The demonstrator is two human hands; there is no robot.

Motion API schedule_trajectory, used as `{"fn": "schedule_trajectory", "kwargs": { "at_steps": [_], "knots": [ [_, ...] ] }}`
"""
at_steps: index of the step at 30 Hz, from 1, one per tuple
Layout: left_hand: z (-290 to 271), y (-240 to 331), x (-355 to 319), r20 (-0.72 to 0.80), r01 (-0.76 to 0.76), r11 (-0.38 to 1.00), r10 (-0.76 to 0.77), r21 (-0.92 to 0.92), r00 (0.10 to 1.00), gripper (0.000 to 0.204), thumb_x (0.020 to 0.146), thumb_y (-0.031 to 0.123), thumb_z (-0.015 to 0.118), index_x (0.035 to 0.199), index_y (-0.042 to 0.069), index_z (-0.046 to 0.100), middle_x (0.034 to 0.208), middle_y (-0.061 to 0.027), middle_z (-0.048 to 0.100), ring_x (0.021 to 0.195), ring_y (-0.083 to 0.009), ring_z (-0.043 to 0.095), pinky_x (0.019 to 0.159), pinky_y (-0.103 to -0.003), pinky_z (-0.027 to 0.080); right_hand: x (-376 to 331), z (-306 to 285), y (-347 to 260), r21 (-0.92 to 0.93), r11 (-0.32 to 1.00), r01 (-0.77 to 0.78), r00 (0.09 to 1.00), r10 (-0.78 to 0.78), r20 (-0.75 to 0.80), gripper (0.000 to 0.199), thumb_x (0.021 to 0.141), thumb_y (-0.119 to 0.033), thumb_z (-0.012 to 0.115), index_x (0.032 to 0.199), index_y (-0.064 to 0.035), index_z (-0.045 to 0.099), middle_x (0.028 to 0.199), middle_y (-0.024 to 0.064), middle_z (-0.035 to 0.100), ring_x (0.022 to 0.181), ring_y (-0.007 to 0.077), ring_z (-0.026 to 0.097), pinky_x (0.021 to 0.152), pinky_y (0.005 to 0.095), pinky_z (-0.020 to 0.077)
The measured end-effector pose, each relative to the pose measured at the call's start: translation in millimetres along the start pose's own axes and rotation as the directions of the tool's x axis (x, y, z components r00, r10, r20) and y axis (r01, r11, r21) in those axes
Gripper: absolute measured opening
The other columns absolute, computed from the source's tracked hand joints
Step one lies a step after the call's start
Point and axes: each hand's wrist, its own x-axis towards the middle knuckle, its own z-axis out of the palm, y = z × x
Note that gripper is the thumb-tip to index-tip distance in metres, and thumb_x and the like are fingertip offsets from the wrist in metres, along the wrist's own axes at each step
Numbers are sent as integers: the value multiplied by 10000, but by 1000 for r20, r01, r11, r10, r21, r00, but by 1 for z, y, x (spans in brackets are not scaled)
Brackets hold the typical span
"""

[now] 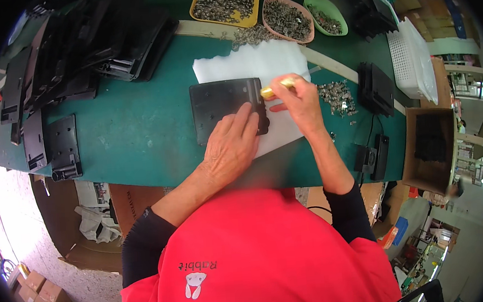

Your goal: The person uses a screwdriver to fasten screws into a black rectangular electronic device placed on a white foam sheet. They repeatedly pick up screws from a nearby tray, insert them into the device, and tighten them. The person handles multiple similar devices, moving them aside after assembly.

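The left hand (231,146) lies flat, fingers spread, pinning the black plate (224,110) on the white foam sheet (257,62) mid-surface so it cannot slide. The right hand (301,102) grips a yellow-handled tool (275,87) at the plate's right edge, loose metal pieces (336,97) just beside it.

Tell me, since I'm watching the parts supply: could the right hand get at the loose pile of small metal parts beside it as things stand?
Probably yes. The pile of small metal parts lies on bare table just right of the right hand, nothing between, though that hand's grip holds a yellow tool.
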Motion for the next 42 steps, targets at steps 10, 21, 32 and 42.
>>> {"fn": "schedule_trajectory", "kwargs": {
  "at_steps": [10,21,32,42],
  "knots": [
    [-2,1,4,134,-55,993,41,102,990,503,724,48,613,1222,-14,591,1407,-120,489,909,-288,512,832,-382,464,36,5,-20,-97,991,97,995,-93,42,244,941,-219,640,1005,16,633,908,111,686,758,144,676,600,282,568],
    [-2,-3,3,32,-92,994,91,56,995,398,728,38,618,1117,-47,634,1302,-128,553,815,-237,490,712,-343,448,21,34,-22,-718,181,672,652,-605,457,76,786,-68,624,851,-62,583,830,74,564,766,248,602,635,364,530],
    [-5,1,7,41,-78,995,75,56,996,385,747,77,661,1118,-25,633,1277,-100,574,837,-239,507,730,-355,456,-5,13,-6,-540,597,593,779,-596,197,130,915,-89,607,947,31,646,914,144,681,833,243,682,738,293,554],
    [-1,0,7,24,-62,998,62,7,998,497,735,66,711,1210,-22,595,1356,-127,547,851,-266,545,769,-368,473,-37,-29,8,-51,998,21,999,-22,-33,339,1017,-246,459,953,11,670,646,7,567,565,84,528,543,243,437]
  ]
}}
